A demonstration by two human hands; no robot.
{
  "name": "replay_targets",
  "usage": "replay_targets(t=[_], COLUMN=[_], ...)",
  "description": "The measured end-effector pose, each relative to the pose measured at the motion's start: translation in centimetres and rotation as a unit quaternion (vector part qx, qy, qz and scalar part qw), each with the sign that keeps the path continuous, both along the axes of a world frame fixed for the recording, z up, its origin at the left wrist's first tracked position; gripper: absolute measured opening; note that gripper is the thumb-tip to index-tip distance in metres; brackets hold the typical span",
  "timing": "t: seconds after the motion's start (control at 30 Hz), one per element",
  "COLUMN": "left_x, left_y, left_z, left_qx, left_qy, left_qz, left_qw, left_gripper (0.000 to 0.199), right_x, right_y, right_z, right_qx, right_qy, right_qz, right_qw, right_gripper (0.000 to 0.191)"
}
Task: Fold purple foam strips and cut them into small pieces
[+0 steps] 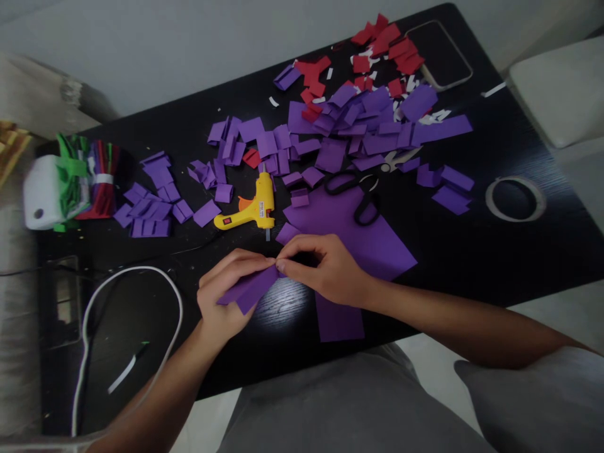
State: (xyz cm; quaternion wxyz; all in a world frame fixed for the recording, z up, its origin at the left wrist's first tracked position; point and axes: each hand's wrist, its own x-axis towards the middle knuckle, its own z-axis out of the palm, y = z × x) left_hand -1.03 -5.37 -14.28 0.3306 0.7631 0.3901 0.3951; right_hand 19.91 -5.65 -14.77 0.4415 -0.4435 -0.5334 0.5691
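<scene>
My left hand (230, 286) is closed on a folded purple paper strip (255, 290), which lies across its palm and fingers. At the strip's upper right end, my right hand (330, 267) pinches it between thumb and forefinger, so the fingertips of both hands meet there. Just beyond the hands lies a yellow glue gun (262, 206), nozzle pointing away. A large purple paper sheet (382, 245) rests under and past my right hand, with black-handled scissors (365, 198) on it. Below my right wrist is another purple piece (340, 318).
Folded purple pieces (153, 207) are heaped at the left and across the middle. Red paper pieces (401, 50) and a phone (441, 53) lie at the back right. A tape roll (515, 198) sits at right. A white cable (87, 314) loops near my left forearm.
</scene>
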Motion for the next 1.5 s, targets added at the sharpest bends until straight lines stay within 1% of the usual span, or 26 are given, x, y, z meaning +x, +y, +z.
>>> replay_targets(t=[0.07, 0.13, 0.23, 0.3, 0.37, 0.47, 0.63, 0.73, 0.87, 0.97, 1.03, 1.07, 1.1, 1.17, 1.3, 1.4, 1.5], left_x=[0.1, 0.3, 0.5, 0.6, 0.5, 0.3, 0.0, 0.0, 0.6, 1.2, 1.4, 1.4, 1.3, 1.0, 0.2, 0.1, 0.3], left_y=[-0.1, -0.1, -0.1, -0.1, 0.0, 0.0, 0.3, 0.5, 0.7, 0.8, 0.7, 0.6, 0.5, 0.3, -0.1, -0.2, -0.3], left_z=[0.0, 0.0, 0.0, -0.1, -0.1, -0.4, -1.0, -1.1, -0.8, -0.4, -0.4, -0.4, -0.5, -0.7, -0.9, -0.4, 0.2], left_qx=[-0.013, -0.04, -0.093, -0.125, -0.157, -0.196, -0.223, -0.257, -0.328, -0.358, -0.365, -0.368, -0.367, -0.353, -0.279, -0.227, -0.198], left_qy=[-0.002, -0.013, -0.05, -0.077, -0.096, -0.109, -0.137, -0.168, -0.212, -0.242, -0.25, -0.25, -0.25, -0.238, -0.165, -0.107, -0.083], left_qz=[0.018, 0.047, 0.091, 0.104, 0.103, 0.088, 0.06, 0.043, 0.038, 0.046, 0.054, 0.056, 0.056, 0.059, 0.068, 0.069, 0.079], left_qw=[1.0, 0.998, 0.99, 0.984, 0.978, 0.97, 0.963, 0.951, 0.92, 0.901, 0.895, 0.894, 0.894, 0.903, 0.943, 0.966, 0.974], left_gripper=[0.018, 0.014, 0.007, 0.006, 0.007, 0.009, 0.01, 0.012, 0.016, 0.02, 0.021, 0.02, 0.019, 0.017, 0.019, 0.017, 0.015], right_x=[0.1, 0.2, 0.3, 0.3, 0.2, 0.2, 0.3, 0.3, 0.4, 0.5, 0.6, 0.6, 0.6, 0.6, 0.3, 0.1, 0.1], right_y=[0.0, 0.0, -0.1, -0.1, -0.2, -0.2, -0.1, 0.0, 0.0, 0.0, 0.0, 0.0, -0.1, -0.1, -0.4, -0.6, -0.7], right_z=[0.1, 0.2, 0.2, 0.1, -0.1, -0.3, -0.6, -0.7, -0.7, -0.5, -0.4, -0.3, -0.2, -0.1, -0.2, -0.4, -0.3], right_qx=[-0.003, 0.018, 0.088, 0.136, 0.172, 0.202, 0.234, 0.238, 0.222, 0.214, 0.219, 0.225, 0.231, 0.236, 0.194, 0.171, 0.157], right_qy=[0.0, -0.009, -0.048, -0.07, -0.078, -0.086, -0.088, -0.085, -0.086, -0.1, -0.123, -0.131, -0.137, -0.137, -0.098, -0.065, -0.048], right_qz=[0.004, 0.011, 0.017, 0.014, 0.012, 0.017, 0.017, 0.014, 0.017, -0.022, -0.06, -0.073, -0.078, -0.066, -0.028, -0.013, 0.0], right_qw=[1.0, 1.0, 0.995, 0.988, 0.982, 0.975, 0.968, 0.967, 0.971, 0.971, 0.966, 0.963, 0.96, 0.96, 0.976, 0.983, 0.986], right_gripper=[0.009, 0.01, 0.011, 0.01, 0.004, 0.007, 0.004, 0.003, 0.003, 0.011, 0.017, 0.016, 0.015, 0.015, 0.012, 0.013, 0.014])
